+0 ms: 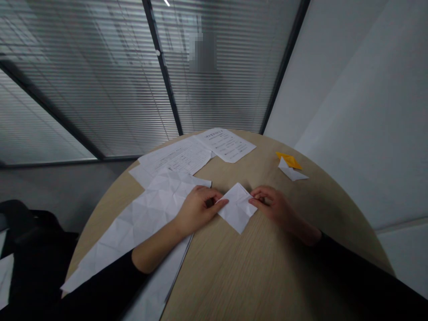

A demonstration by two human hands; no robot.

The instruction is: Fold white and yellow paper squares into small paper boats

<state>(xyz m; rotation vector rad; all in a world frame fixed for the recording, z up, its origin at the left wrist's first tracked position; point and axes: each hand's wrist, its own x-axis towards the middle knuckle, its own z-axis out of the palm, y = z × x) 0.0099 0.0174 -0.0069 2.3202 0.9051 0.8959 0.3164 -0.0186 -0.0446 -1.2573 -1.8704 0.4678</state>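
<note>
A folded square of white paper [238, 209] is held corner-down just over the wooden table [214, 276]. My left hand [199, 206] pinches its left corner between thumb and fingers. At the opposite corner, my right hand [272, 205] grips the paper the same way, thumb on top. Beneath my left forearm spreads a large white sheet [133, 223] covered in crease lines. Beyond my right hand sit two folded paper boats, a white boat [291, 170] in front of an orange boat [290, 160], touching or nearly so.
Printed sheets [230, 145] overlap at the table's far side. A white stack of paper [167, 272] lies under the creased sheet. Glass panels with blinds [220, 98] stand behind the table, a white wall [368, 111] is at right, and a black chair [36, 249] is at lower left.
</note>
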